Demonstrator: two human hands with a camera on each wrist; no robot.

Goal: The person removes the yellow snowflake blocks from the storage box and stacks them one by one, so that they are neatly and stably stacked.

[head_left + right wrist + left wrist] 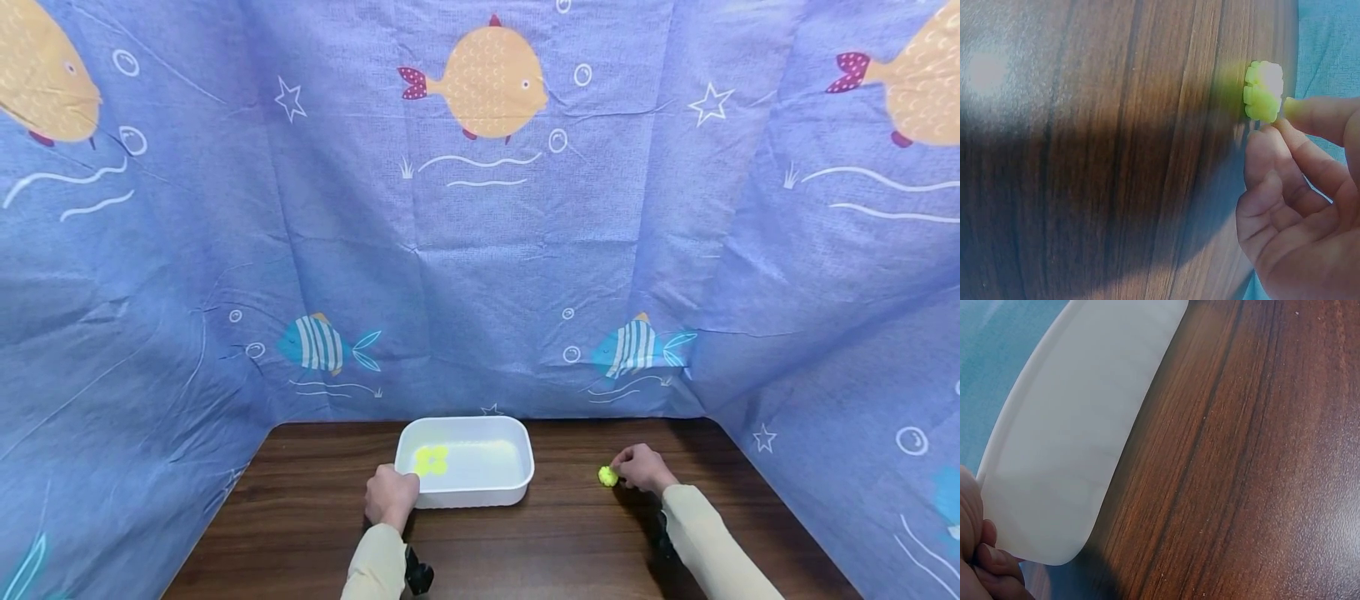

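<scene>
A white plastic tub point(472, 497) stands on the table. My left hand point(392, 495) grips it at the near left corner, and in the left wrist view the thumb and curled fingers point(1000, 565) are at its end. Several bright yellow pieces point(431, 460) lie together inside the tub, at its left. To the right of the tub, my right hand point(643, 468) pinches a small yellow-green flower-shaped piece point(1264, 92) by its edge between thumb and fingertips, close over the tabletop. The other fingers of that hand are curled in.
Dark wood-grain tabletop point(525, 550) stretches between the hands and in front of the tub. A blue fish-patterned cloth point(487, 250) hangs behind the table and along both sides. Dark wrist-worn devices point(417, 572) sit at both wrists.
</scene>
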